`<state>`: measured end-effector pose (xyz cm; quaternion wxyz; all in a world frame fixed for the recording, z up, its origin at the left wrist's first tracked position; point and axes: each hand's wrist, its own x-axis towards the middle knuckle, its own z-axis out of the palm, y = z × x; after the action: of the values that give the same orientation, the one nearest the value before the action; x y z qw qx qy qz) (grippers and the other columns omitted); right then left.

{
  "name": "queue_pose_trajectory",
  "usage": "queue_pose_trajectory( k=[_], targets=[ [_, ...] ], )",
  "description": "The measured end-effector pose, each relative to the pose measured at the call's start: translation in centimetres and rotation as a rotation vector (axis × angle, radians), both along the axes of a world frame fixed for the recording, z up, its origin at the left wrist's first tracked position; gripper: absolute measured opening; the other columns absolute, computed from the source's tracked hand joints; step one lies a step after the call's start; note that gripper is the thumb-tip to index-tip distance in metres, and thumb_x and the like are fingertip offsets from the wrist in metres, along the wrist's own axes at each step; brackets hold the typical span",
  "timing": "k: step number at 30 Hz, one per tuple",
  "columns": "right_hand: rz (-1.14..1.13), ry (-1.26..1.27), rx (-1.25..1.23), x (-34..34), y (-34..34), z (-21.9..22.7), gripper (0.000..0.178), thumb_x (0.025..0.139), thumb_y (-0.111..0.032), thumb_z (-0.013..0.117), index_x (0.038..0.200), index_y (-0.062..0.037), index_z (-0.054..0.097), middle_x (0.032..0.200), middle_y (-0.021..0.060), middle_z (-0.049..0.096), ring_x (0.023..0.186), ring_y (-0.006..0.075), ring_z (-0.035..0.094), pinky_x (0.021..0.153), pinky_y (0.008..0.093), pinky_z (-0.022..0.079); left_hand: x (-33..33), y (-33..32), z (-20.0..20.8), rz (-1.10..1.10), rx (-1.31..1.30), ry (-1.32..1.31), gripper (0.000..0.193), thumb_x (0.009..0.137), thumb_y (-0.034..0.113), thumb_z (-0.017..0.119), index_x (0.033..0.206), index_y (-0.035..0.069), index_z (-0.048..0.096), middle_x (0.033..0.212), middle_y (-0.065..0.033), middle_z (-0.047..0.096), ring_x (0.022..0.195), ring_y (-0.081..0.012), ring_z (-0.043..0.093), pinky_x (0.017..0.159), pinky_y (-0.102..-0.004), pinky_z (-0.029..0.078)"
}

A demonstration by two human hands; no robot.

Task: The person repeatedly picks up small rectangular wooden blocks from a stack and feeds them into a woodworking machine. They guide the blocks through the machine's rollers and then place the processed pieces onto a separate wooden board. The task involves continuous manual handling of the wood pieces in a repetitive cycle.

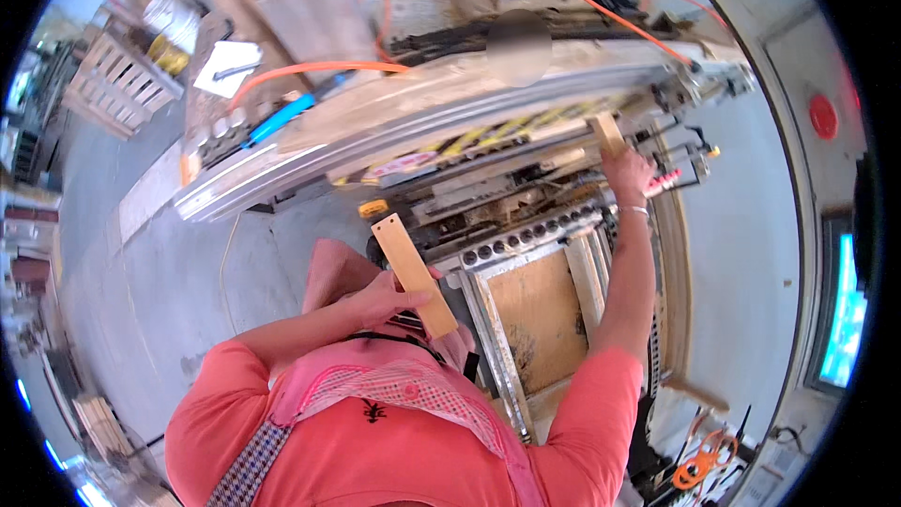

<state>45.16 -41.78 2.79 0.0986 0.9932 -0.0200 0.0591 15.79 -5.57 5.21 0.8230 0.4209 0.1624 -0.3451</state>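
My left hand (387,300) is closed around a short wooden board (405,261), held tilted close to my body. Two small dark holes show at the board's far end. Reaching far to the right, my right hand (629,176) grips a second wooden piece (610,134) at the right part of a woodworking machine (526,183). That piece points away from me; its near end is hidden under the fingers. Just in front of me lies the machine's metal strip with a row of dark round parts (530,237).
A long metal-edged beam (375,160) crosses ahead, carrying a blue-handled tool (280,120) and an orange hose (314,66). A brown panel (535,319) sits in a metal frame between my arms. A lit screen (845,310) and red button (823,116) are at right.
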Motion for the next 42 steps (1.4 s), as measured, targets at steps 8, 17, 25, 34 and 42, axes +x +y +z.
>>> queue_pose_trajectory(
  k=[8,17,25,34,42],
  targets=[
    [-0.003,0.030,-0.095,-0.6,0.4,1.4,0.050,0.081,-0.053,0.050,0.090,-0.0062,0.064,0.083,0.0164,0.066,0.082,0.0330,0.063,0.075,0.0474,0.046,-2.8,9.8,-0.3,0.449,0.458,-0.054,0.023,0.082,0.012,0.063,0.101,0.001,0.055,0.091,-0.0050,0.059,0.086,-0.0161,0.058,0.072,-0.0300,0.050],
    [-0.055,0.087,-0.111,0.3,0.8,0.4,0.052,0.079,-0.057,0.051,0.091,-0.0075,0.062,0.085,0.0167,0.065,0.083,0.0333,0.062,0.074,0.0485,0.045,-5.8,21.7,-5.7,0.986,0.440,0.015,0.030,0.079,0.015,0.067,0.105,0.003,0.056,0.091,-0.0051,0.061,0.083,-0.0150,0.058,0.072,-0.0268,0.048],
    [-0.105,0.118,-0.074,1.2,2.0,1.2,0.048,0.075,-0.052,0.058,0.084,-0.0056,0.063,0.086,0.0207,0.063,0.084,0.0371,0.061,0.070,0.0472,0.048,-1.4,18.5,1.0,0.267,0.613,-0.078,0.032,0.077,0.010,0.068,0.105,0.002,0.056,0.099,-0.0063,0.062,0.087,-0.0157,0.060,0.075,-0.0300,0.049],
    [-0.047,0.122,-0.022,0.8,0.7,1.2,0.050,0.075,-0.054,0.055,0.094,-0.0082,0.063,0.090,0.0201,0.064,0.086,0.0373,0.061,0.075,0.0464,0.049,1.5,6.3,-5.4,-0.013,0.287,-0.895,0.026,0.079,0.013,0.068,0.101,0.003,0.058,0.098,-0.0062,0.063,0.092,-0.0157,0.059,0.082,-0.0296,0.047],
    [0.011,0.114,0.028,0.8,0.6,1.1,0.046,0.076,-0.048,0.058,0.093,-0.0058,0.058,0.085,0.0208,0.063,0.084,0.0380,0.061,0.072,0.0471,0.049,3.5,0.3,-5.5,-0.034,0.536,-0.962,0.026,0.078,0.020,0.066,0.098,0.004,0.060,0.088,-0.0085,0.063,0.081,-0.0186,0.062,0.071,-0.0309,0.049]
  ],
)
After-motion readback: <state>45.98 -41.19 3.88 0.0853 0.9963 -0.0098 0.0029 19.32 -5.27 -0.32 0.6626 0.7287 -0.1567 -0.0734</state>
